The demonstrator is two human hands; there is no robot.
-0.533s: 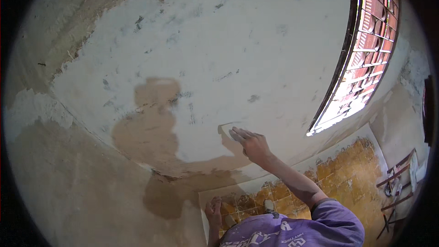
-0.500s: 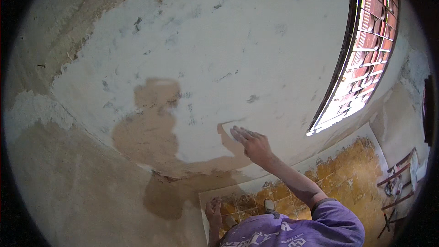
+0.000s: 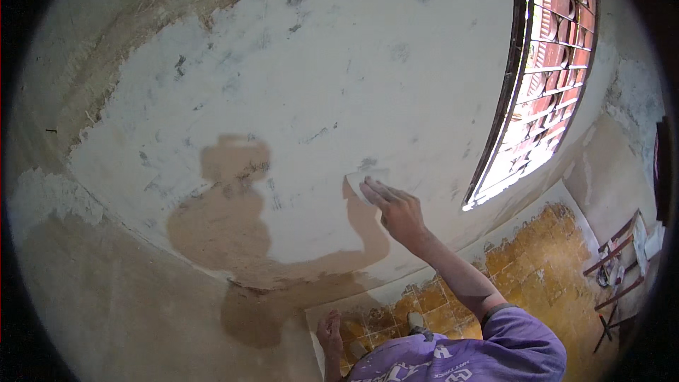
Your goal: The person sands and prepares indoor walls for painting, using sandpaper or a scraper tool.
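Note:
My right hand (image 3: 396,209) reaches out to the whitened wall (image 3: 318,85). Its fingers press a pale flat piece (image 3: 358,185), like folded sandpaper, against the surface, just below a dark smudge. The piece's exact kind is hard to make out. White coating with scattered grey marks covers this wall. Low by my body, my left hand (image 3: 329,332) hangs near the bare wall at the left, fingers loosely extended and nothing visible in them. A shadow (image 3: 226,216) of my head and arm falls across the coating.
On the right is a barred window (image 3: 548,92) with bright light behind it. Yellow-brown floor tiles (image 3: 520,258) with a pale border lie below. A dark-framed chair or stand (image 3: 619,262) holding small items stands at the far right. A nail (image 3: 51,130) sticks out at left.
My right hand has moved a little up along the wall with the pale piece. The whole view has shifted slightly. My left hand stays low by my body.

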